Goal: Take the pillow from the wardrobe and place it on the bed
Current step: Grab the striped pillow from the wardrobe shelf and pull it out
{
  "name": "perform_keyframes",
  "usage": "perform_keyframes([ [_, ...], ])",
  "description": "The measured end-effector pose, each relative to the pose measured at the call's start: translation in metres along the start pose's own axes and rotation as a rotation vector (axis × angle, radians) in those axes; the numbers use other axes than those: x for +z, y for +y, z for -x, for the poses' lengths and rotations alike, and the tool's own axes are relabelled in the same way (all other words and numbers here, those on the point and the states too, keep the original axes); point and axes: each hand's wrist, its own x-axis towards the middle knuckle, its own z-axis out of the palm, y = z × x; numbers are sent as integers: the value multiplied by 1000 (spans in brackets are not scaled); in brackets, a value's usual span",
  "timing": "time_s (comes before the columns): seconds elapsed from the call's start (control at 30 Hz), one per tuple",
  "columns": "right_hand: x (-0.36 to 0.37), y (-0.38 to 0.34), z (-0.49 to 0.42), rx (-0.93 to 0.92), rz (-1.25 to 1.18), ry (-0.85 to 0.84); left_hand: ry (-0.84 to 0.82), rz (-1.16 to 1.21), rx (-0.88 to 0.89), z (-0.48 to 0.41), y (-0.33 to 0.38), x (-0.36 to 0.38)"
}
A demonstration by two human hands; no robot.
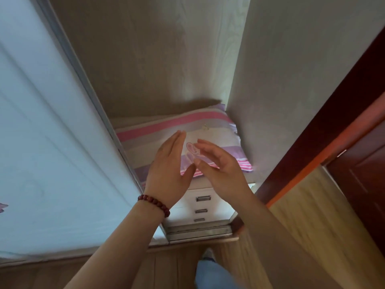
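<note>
A pillow [166, 126] with pink, lilac and grey stripes lies flat on a shelf inside the open wardrobe [145, 59]. Both of my hands hover just in front of it, palms facing each other. My left hand [168, 170], with a dark red bead bracelet on its wrist, is open with the fingers straight. My right hand [218, 165] is open too, fingers slightly curved. Neither hand touches the pillow. The pillow's near middle is hidden behind my hands. The bed is not in view.
A pale sliding wardrobe door [52, 132] stands at the left. Below the pillow's shelf are small white drawers [201, 205] with metal handles. A dark red wooden door frame [333, 113] runs along the right. The wooden floor [312, 226] and my leg [212, 272] show below.
</note>
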Motion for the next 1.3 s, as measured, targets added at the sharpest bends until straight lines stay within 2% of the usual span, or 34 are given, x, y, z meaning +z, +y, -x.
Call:
perform_keyframes([
  [0.43,-38,40,-98,-43,1,96,15,-36,-25,-95,-23,62],
  [0.7,-44,112,-141,-13,152,121,-156,-152,-55,-122,-66,109],
  [0.83,-40,147,-158,-5,277,67,-229,-204,-95,-126,-85,128],
  [0.93,-33,165,-173,-94,406,14,-300,-283,-117,-133,-100,142],
  [1.0,-25,176,-188,-172,564,-59,-332,-345,-139,-138,-111,149],
  [1.07,-16,184,-201,-161,677,-150,-359,-375,-179,-141,-121,156],
  [1.17,-6,193,-214,-144,776,-259,-397,-399,-233,-142,-131,163],
  [1.3,-5,201,-222,-190,857,-316,-444,-413,-298,-145,-144,167],
])
